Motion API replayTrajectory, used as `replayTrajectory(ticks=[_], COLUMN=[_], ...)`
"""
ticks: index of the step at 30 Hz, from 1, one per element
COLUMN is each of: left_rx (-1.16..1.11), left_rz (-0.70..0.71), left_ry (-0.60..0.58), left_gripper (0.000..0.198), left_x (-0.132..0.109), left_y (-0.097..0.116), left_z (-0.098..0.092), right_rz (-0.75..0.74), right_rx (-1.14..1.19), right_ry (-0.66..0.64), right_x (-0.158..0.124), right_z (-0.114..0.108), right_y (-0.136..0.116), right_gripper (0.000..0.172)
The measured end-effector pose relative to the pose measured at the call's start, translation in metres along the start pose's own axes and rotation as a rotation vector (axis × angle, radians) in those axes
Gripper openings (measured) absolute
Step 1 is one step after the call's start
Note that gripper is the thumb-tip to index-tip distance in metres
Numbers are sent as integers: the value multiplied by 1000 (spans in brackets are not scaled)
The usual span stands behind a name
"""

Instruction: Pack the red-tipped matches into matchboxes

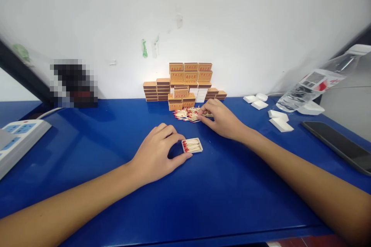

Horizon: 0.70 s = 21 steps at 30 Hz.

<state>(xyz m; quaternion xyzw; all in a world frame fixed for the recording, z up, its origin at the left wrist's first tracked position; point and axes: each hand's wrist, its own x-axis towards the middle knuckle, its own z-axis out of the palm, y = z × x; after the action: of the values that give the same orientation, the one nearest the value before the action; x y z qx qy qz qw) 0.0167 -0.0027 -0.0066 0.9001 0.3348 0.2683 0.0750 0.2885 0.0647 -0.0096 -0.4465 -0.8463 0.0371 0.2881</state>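
Note:
A small white matchbox tray [200, 147] lies on the blue table with several red-tipped matches in it, side by side, heads to the left. My left hand [158, 152] steadies this tray, its thumb at the near edge and its forefinger at the far left corner. Farther back is a loose pile of matches [185, 114]. Over the right part of that pile, my right hand [218, 117] has its thumb and fingertips closed together on matches; how many they grip is hidden.
Stacked orange matchboxes [190, 76] stand against the wall just behind the pile. To the right are white trays [281, 124], a tilted water bottle [313, 81] and a phone [336, 139]. A white power strip [26, 135] lies at left, near a blurred dark object [77, 87].

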Motion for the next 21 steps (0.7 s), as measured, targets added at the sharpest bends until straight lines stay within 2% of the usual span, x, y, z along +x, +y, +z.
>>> replayTrajectory(ticks=[3,6,10,14,21], left_rx=[2,1,-5,-2,-1], left_rz=[0,-10,-16,-18,-24], left_ry=[6,14,14,13,9], left_gripper=[29,29,29,29,30], left_x=[-1,-1,-1,0,0], left_y=[0,0,0,0,0], left_z=[0,-1,0,0,-1], right_rz=[13,63,24,-39,-22], right_rx=[9,104,254,272,260], right_ry=[11,7,-167,-337,-371], right_x=[-2,-5,-13,-19,-21], right_z=[-8,-20,-32,-33,-31], right_y=[0,-14,-45,-63,-64], right_gripper=[9,10,13,9,8])
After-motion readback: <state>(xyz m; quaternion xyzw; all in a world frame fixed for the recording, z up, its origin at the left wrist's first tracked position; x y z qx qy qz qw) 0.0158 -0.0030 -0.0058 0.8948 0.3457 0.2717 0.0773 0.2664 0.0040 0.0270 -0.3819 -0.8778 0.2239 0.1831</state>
